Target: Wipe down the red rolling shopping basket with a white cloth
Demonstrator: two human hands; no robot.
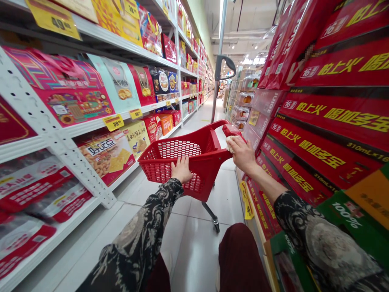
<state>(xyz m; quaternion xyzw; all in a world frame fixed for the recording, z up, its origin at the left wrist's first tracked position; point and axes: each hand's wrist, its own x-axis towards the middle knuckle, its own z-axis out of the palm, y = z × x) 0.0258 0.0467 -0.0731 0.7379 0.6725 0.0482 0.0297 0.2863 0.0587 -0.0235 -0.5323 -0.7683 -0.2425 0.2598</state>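
Note:
A red plastic shopping cart (170, 160) stands tilted in the aisle just ahead of me, its mesh basket empty. My left hand (181, 169) curls over the near rim of the basket, fingers hooked inside. My right hand (240, 153) is closed on the cart's red handle (230, 129) at the right, with something pale, perhaps a cloth or tissue, bunched under the fingers. Both my arms wear dark patterned sleeves.
White shelves (60, 134) with boxed snacks and yellow price tags line the left. Stacked red drink cartons (322, 121) wall the right, close to my arm. A grey pole (217, 81) stands beyond the cart. The tiled aisle (194, 243) runs forward.

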